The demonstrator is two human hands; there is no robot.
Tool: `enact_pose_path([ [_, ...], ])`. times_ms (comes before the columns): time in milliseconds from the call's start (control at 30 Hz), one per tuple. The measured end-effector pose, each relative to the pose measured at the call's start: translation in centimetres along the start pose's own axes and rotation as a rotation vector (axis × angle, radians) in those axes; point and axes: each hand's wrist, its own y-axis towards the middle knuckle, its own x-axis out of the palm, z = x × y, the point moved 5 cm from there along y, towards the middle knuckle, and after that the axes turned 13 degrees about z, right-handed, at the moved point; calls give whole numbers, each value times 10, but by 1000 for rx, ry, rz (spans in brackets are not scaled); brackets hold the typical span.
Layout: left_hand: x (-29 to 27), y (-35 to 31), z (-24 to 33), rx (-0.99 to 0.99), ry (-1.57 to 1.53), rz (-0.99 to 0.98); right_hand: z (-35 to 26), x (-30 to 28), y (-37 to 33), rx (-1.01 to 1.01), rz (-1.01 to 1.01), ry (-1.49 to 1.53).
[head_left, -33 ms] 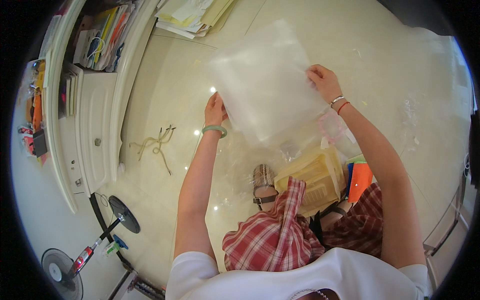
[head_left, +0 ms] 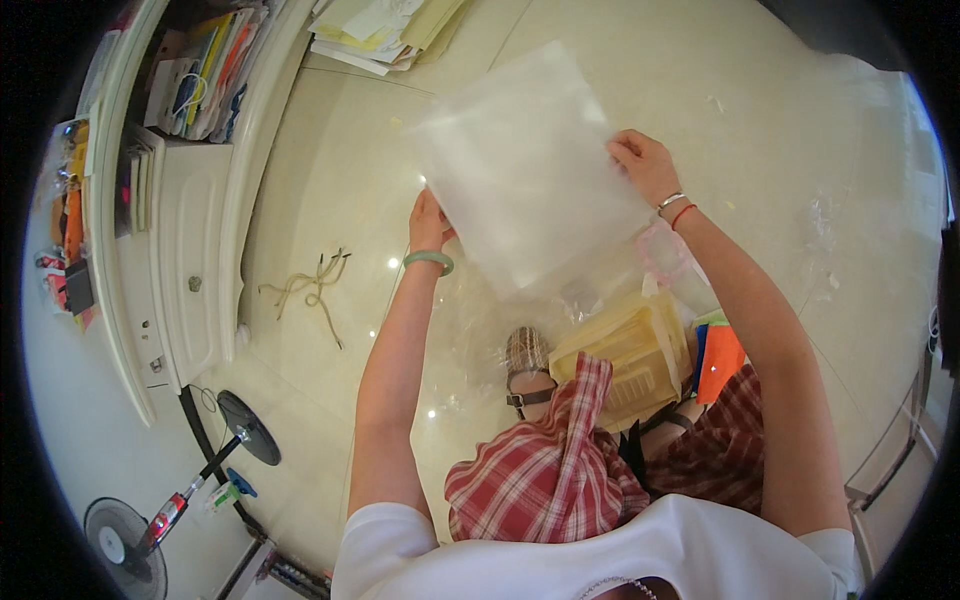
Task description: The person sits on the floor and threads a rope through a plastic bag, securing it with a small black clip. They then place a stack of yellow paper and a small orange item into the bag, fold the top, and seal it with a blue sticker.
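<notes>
A translucent, whitish plastic sheet or bag [head_left: 530, 165] is stretched out in front of me, above the tiled floor. My left hand [head_left: 430, 220], with a green bangle at the wrist, pinches its left edge. On the opposite side, my right hand [head_left: 645, 165] grips the right edge between thumb and fingers. Whether the plastic is one layer or several I cannot tell. Thin clear plastic [head_left: 465, 345] lies on the floor below it, close to my sandalled foot [head_left: 527, 352].
By my feet are a yellow ridged plastic thing [head_left: 630, 355], an orange piece [head_left: 720, 362] and a pink-edged clear piece [head_left: 662, 252]. Beige cords [head_left: 312, 290] lie left, near a white cabinet [head_left: 190, 250]. Papers [head_left: 385, 35] are piled far off; a fan [head_left: 122, 545] stands lower left.
The plastic has shifted and tilted slightly, its near corner lifting a little. My right hand has moved slightly left; my left hand has hardly moved.
</notes>
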Motion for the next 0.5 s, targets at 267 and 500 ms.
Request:
enact_pose_path([
  [267, -14, -5, 19, 238, 49, 161, 2, -25, 28, 83, 169, 309],
  [500, 13, -10, 24, 373, 389, 69, 38, -100, 93, 251, 244, 480],
])
